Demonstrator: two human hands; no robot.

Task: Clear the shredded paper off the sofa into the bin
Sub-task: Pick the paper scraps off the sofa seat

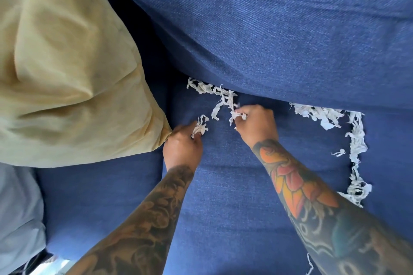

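Head view looks straight down on a blue sofa point(234, 185), both arms stretched toward the crease where seat meets back cushion point(268, 29). The left hand point(182, 147) has its fingers curled round a small wad of shreds point(199, 127), right beside the corner of a yellow pillow point(67, 73). The right hand point(257, 124) pinches another clump point(238, 116) — this one trails up into a loose strand point(214, 91) that runs leftward along the crease.

So both grips are full, or nearly. What matters next is the big heap point(321, 115) lying to the right of the right hand, tucked under the back cushion, with a long ribbon point(357, 163) running down the seat toward the person. Its long axis lies front to back, near the right forearm, so I'd judge the right hand the nearer one for it. No bin is in sight — much of the paper is not yet picked up.
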